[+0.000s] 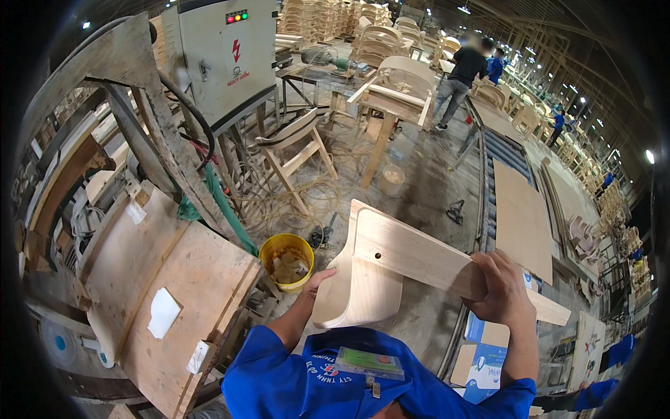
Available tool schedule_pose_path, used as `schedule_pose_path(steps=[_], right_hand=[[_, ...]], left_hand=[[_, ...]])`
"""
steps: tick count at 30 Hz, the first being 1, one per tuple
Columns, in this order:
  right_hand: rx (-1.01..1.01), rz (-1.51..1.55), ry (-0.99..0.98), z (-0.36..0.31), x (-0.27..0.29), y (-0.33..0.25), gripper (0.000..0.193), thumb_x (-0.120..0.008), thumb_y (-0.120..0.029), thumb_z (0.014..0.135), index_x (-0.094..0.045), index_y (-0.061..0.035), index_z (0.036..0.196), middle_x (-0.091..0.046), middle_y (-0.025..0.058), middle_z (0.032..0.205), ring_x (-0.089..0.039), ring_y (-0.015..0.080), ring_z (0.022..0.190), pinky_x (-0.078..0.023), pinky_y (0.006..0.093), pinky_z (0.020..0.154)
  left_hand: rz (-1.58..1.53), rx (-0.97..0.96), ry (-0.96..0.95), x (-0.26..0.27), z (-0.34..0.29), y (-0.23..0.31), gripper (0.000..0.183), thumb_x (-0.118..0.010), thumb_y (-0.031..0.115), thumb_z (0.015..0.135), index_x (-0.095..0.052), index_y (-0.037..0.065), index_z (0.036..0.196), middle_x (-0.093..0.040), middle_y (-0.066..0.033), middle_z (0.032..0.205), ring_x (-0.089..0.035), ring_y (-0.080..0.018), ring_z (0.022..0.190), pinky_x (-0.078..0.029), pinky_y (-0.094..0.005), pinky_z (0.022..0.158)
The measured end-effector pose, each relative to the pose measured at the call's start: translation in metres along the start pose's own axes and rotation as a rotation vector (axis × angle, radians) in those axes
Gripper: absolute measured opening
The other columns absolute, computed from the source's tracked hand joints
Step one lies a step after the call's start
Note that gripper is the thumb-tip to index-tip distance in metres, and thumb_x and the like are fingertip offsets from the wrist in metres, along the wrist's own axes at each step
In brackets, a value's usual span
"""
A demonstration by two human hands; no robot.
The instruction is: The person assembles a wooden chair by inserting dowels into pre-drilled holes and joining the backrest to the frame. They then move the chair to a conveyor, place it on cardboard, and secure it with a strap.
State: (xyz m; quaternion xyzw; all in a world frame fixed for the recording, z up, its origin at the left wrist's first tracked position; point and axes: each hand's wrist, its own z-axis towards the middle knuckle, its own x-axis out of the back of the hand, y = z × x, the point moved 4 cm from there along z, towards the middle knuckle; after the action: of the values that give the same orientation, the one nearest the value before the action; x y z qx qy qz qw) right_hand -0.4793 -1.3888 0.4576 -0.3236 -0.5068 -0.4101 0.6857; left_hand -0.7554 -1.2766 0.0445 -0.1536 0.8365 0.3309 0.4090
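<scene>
In front of my body is a pale wooden chair part: a curved panel (342,300) with a long flat board (419,255) running off it to the right. One dark round hole shows in the board near the panel, and the board tapers at its far right end. My left hand (319,281) grips the panel's left edge; its other fingers are mostly hidden behind the wood. Wrapped over the board's upper edge, my right hand (499,286) holds it towards the right end. Whether panel and board are joined cannot be seen.
A worn wooden bench or form (188,279) stands at left, beside a yellow bucket (287,260). Hoses (279,202) litter the floor below an electrical cabinet (230,63). A roller conveyor (504,157) carrying panels runs along the right. People (464,73) stand beyond, among stacked chair frames.
</scene>
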Motion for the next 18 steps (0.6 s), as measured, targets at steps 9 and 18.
schedule_pose_path(steps=[9,18], right_hand=[[0.04,0.011,-0.006,0.01,-0.004,0.001,0.072,-0.088,-0.008,0.056,-0.057,-0.0065,0.121,-0.065,0.0149,0.098,-0.063,0.0396,0.09,-0.053,0.0488,0.075],[-0.002,0.013,0.0,0.004,-0.005,0.007,0.069,-0.087,-0.006,0.056,-0.059,-0.0065,0.119,-0.065,0.014,0.097,-0.064,0.0394,0.093,-0.054,0.0479,0.077]], left_hand=[[-0.041,-0.004,-0.025,0.007,-0.005,-0.007,0.047,-0.063,0.031,0.102,-0.062,-0.001,0.136,-0.074,-0.0184,0.121,-0.075,-0.0302,0.106,-0.06,-0.045,0.095],[-0.101,-0.018,-0.063,0.008,-0.003,-0.011,0.046,-0.062,0.03,0.102,-0.062,-0.001,0.136,-0.074,-0.0188,0.12,-0.075,-0.0306,0.105,-0.061,-0.0452,0.094]])
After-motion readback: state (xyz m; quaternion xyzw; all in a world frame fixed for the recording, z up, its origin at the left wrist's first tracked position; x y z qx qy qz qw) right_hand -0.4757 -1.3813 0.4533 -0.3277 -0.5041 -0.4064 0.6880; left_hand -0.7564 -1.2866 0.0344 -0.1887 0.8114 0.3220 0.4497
